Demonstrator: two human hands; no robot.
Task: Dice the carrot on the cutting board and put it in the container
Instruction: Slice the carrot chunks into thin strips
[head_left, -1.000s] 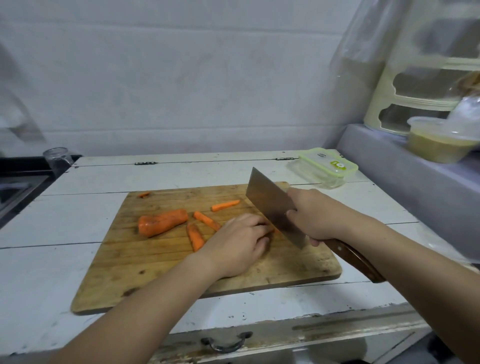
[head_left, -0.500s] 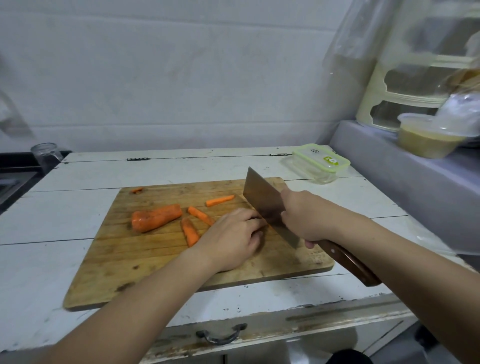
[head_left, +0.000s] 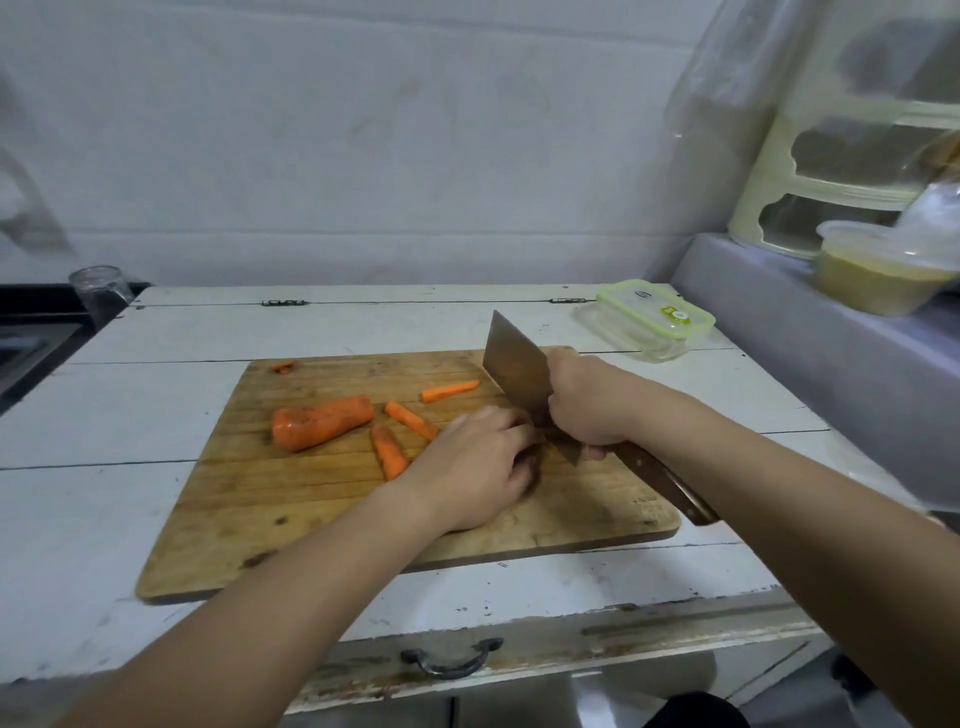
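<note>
White painted desk (head_left: 156, 415), wooden cutting board (head_left: 291, 519) on it. Right hand (head_left: 587, 402) grips cleaver (head_left: 514, 374), blade down by left hand (head_left: 478, 467), fingers curled over something hidden. Carrot chunk (head_left: 322, 422) and strips lie left. Lidded container (head_left: 652, 318) behind board.

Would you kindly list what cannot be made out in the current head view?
- The piece being cut: hidden under the left hand.
- The cleaver edge: covered by both hands; the right hand grips it.
- The container contents: lid on, too small to tell.
- Whether any dice exist yet: none visible.
</note>
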